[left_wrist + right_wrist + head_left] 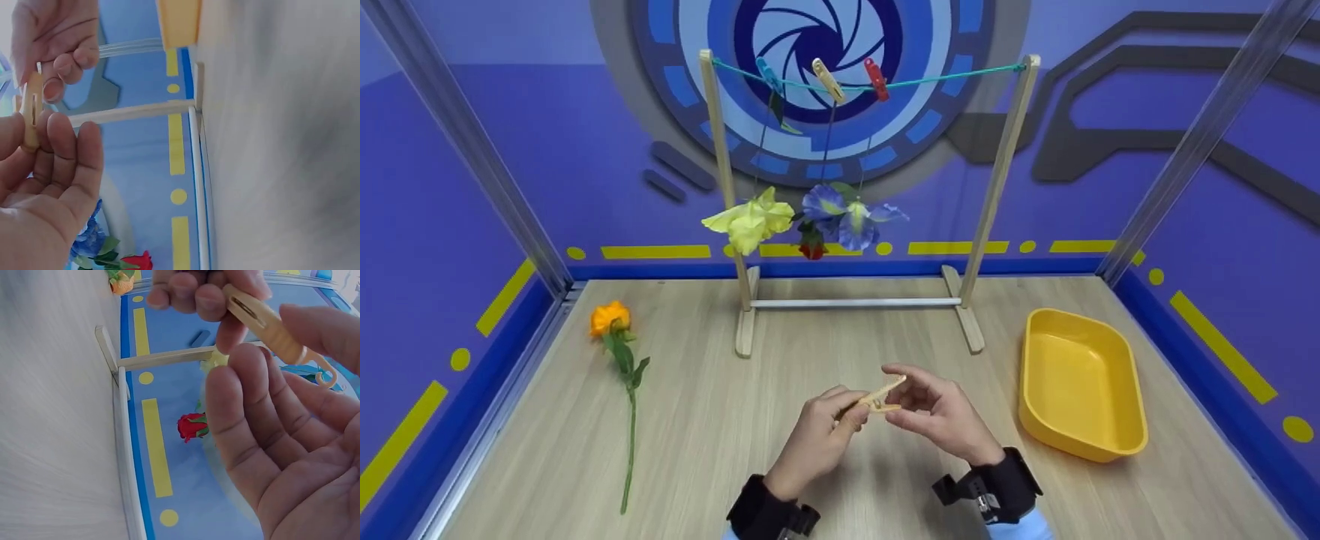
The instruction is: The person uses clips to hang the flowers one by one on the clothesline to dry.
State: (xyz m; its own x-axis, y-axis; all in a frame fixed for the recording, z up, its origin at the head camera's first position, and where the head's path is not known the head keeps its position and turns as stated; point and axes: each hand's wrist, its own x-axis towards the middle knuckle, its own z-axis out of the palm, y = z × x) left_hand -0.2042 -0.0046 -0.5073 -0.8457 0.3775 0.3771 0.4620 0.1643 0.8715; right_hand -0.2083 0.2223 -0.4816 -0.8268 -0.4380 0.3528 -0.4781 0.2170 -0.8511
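Note:
My left hand (pixel 823 431) pinches a wooden clothespin (pixel 877 399) between thumb and fingertips, above the table. The clothespin's two legs spread apart toward the right. My right hand (pixel 941 412) is at those legs, thumb by the lower one and index finger above the upper one. In the right wrist view its fingers (pixel 228 402) are spread and loosely bent beside the clothespin (pixel 264 323); whether they touch it is unclear. The left wrist view shows the left thumb and fingers on the clothespin (pixel 32 109).
Behind, a wooden rack (pixel 1005 180) carries a green line. Blue, natural and red clothespins hold up a yellow flower (pixel 750 221), a red rose (pixel 812 247) and a blue flower (pixel 856 225). An orange flower (pixel 611 321) lies left, and a yellow tub (pixel 1080 390) stands right.

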